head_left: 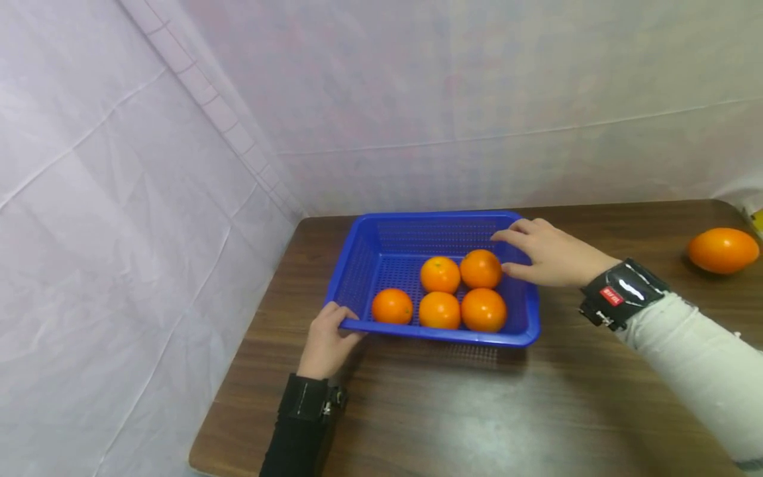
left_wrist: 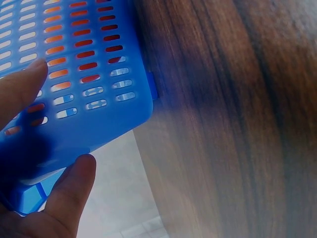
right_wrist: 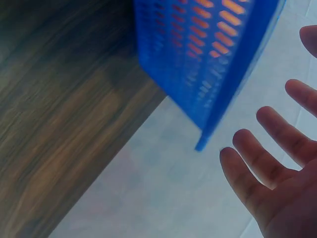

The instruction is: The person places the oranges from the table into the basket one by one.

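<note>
A blue plastic basket (head_left: pixel 375 225) with slotted walls stands on the wooden table, holding several oranges (head_left: pixel 440 275) gathered toward its near and right side. At its near-left corner my left hand (head_left: pixel 326 338) grips the rim, the thumb and a finger on either side of the corner in the left wrist view. My right hand (head_left: pixel 545 255) hovers over the basket's right rim with fingers spread and nothing held. Its thumb tip is close beside the far-right orange (head_left: pixel 480 268). In the right wrist view, its fingers (right_wrist: pixel 272 129) are apart and beside the basket's rim (right_wrist: pixel 233 94).
Another orange (head_left: pixel 723 250) lies on the table (head_left: pixel 596 371) at the far right, outside the basket. A bit of something yellow (head_left: pixel 758 220) shows at the right edge. Pale sheeting (head_left: pixel 477 99) hangs behind the table and along its left side.
</note>
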Tool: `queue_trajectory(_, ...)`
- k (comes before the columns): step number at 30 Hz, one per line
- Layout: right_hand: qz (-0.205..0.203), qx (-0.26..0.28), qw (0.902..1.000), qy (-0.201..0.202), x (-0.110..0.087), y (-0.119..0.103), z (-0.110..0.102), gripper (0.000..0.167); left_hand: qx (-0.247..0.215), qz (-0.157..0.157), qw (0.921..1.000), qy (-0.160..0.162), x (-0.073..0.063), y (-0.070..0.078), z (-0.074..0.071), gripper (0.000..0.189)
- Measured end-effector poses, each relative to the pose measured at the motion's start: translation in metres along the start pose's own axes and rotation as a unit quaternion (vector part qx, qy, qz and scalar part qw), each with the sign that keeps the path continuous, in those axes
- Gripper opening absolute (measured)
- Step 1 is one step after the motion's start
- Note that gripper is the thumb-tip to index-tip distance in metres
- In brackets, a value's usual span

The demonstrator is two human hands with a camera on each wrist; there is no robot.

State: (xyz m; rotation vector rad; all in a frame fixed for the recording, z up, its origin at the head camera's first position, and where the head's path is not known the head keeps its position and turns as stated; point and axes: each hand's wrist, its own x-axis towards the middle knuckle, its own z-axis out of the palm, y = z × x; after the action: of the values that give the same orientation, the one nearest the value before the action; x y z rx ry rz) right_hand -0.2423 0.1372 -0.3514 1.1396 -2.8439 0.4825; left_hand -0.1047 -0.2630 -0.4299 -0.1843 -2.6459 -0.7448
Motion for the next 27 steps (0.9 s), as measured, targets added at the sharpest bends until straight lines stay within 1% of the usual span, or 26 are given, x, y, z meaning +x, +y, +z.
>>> queue_trajectory(4,0.006,-0.010,0.9999,0.011,-0.008,0.009,0.003,0.050,0.000,0.001,1.0000,0.000,0.000,0.000,-0.001,0.022)
queue_trajectory(9,0.020,-0.008,0.9996,0.017,-0.017,0.019,0.006,0.052,-0.001,0.001,1.0000,0.000,0.000,-0.001,-0.001,0.022)
queue_trajectory(15,0.027,-0.009,0.9991,0.032,-0.027,0.031,0.009,0.054,0.003,-0.002,1.0000,-0.002,-0.001,-0.002,-0.003,0.022)
queue_trajectory(27,0.052,-0.010,0.9981,0.032,-0.046,0.050,0.014,0.055,0.005,-0.007,0.9999,-0.006,-0.002,-0.003,-0.005,0.022)
